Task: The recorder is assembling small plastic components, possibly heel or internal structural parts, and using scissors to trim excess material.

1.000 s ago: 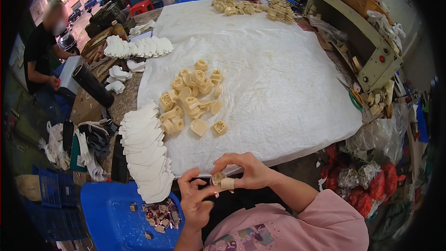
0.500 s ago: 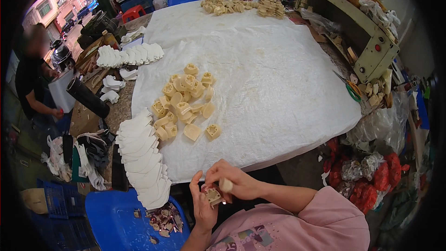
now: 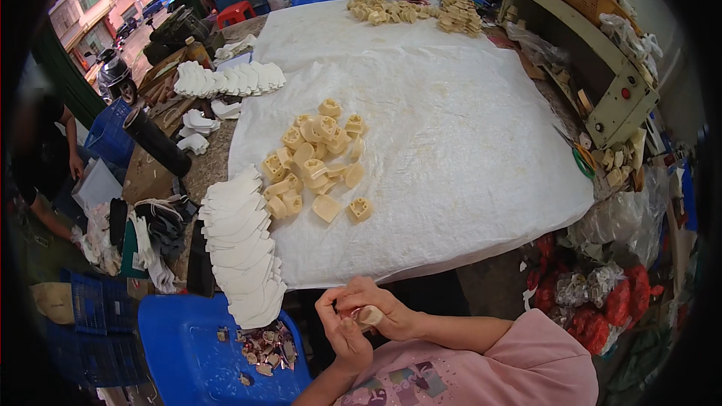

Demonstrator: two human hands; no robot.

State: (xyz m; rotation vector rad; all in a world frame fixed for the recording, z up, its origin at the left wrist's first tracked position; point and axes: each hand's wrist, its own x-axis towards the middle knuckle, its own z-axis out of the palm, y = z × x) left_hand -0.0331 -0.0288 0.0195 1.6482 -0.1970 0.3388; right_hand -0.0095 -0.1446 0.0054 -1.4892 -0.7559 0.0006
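In front of my body, at the near edge of the table, both hands are together. My left hand (image 3: 344, 334) is closed around a small shoe heel with dark red shiny covering, now mostly hidden by fingers. My right hand (image 3: 380, 304) is closed over it, gripping a beige round-ended piece (image 3: 368, 316); whether this is a tool handle or another heel I cannot tell. Beyond the hands, a loose pile of cream shoe heels (image 3: 316, 162) lies on the white sheet (image 3: 451, 180). Left of them, white curved flat pieces (image 3: 241, 248) overlap in a long row.
A blue bin (image 3: 177, 346) at lower left holds red-foiled pieces. Scissors (image 3: 577, 154) lie at the right table edge beside a machine (image 3: 613, 101). Red bags (image 3: 594, 316) sit at lower right. One person works at the far side; another bends at far left.
My hands have closed together over the heel, which was more exposed before. The beige piece has tilted and lowered between them. The view has shifted slightly; the person at left has bent down.
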